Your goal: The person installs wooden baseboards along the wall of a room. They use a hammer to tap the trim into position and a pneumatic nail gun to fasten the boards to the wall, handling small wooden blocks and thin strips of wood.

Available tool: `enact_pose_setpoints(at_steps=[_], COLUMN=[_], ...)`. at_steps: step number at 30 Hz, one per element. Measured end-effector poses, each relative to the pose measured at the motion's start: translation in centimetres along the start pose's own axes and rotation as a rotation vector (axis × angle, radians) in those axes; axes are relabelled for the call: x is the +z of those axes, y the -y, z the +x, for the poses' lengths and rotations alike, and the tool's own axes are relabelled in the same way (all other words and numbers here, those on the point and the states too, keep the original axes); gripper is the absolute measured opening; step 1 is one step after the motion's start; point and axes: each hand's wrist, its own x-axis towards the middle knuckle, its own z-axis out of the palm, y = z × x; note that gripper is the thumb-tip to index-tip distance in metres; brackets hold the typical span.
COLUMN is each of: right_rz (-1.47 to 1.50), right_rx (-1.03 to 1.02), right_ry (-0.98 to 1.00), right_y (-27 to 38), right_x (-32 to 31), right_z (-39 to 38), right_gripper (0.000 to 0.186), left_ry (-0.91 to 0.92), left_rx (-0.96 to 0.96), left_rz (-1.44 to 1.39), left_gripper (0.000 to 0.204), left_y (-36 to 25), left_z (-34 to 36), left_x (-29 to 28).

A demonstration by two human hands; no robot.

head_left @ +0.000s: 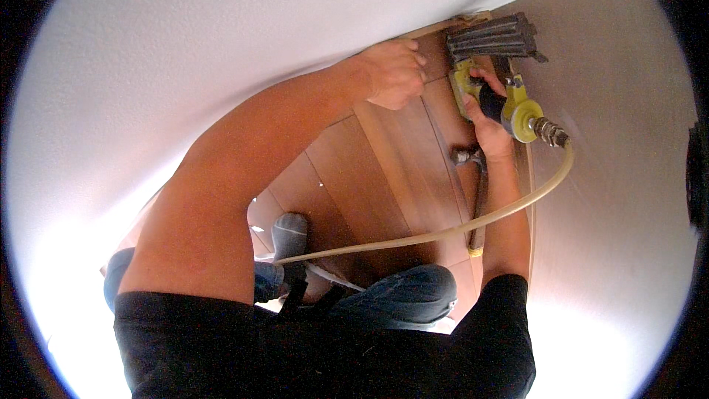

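Observation:
My right hand (489, 114) is wrapped around the black grip of a yellow-green air nail gun (523, 120). The gun's dark ribbed magazine (493, 38) is up in the corner where the walls meet. A clear hose (509, 210) runs from the metal fitting at its end, over my right forearm, and back toward my legs. Close by the white wall, my left hand (396, 74) is closed, fingers curled; whatever may be in them is hidden. A thin wooden strip (432, 28) lies along the wall's foot, just beyond my left hand.
A hammer (465, 155) lies on the brown plank floor (362, 177), its handle partly behind my right forearm. The white wall (221, 37) rises at the left and a greyish wall (613, 103) at the right. My bent knee (421, 292) and socked foot (290, 235) are on the near side.

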Motion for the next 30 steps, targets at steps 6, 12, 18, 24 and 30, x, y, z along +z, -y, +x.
enact_pose_setpoints(at_steps=[6,12,18,24,30], right_rz=[-0.002,-0.179,-0.115,-0.189,-0.149], right_rx=[-0.032,-0.066,-0.099,-0.024,0.018], right_ry=[-0.056,-0.063,-0.064,-0.092,-0.532], right_y=[-0.2,-1.0,-0.9,2.9,12.0], right_x=[0.0,0.0,-0.5,-2.0,0.8], right_z=[0.1,0.5,0.6,-3.8,-12.4], right_gripper=[0.043,0.041,0.047,0.056,0.062], left_ry=[0.047,-0.059,-0.001,0.066,-0.15], left_rx=[0.02,0.036,-0.009,-0.083,-0.026], left_rz=[-0.02,-0.012,0.012,0.035,0.005], left_gripper=[0.022,0.022,0.023,0.027,0.021], left_y=[0.2,0.4,0.1,-0.7,0.0], left_z=[0.6,-0.2,0.2,0.7,-0.1], left_x=[0.2,1.1,-0.8,-0.6,1.3])
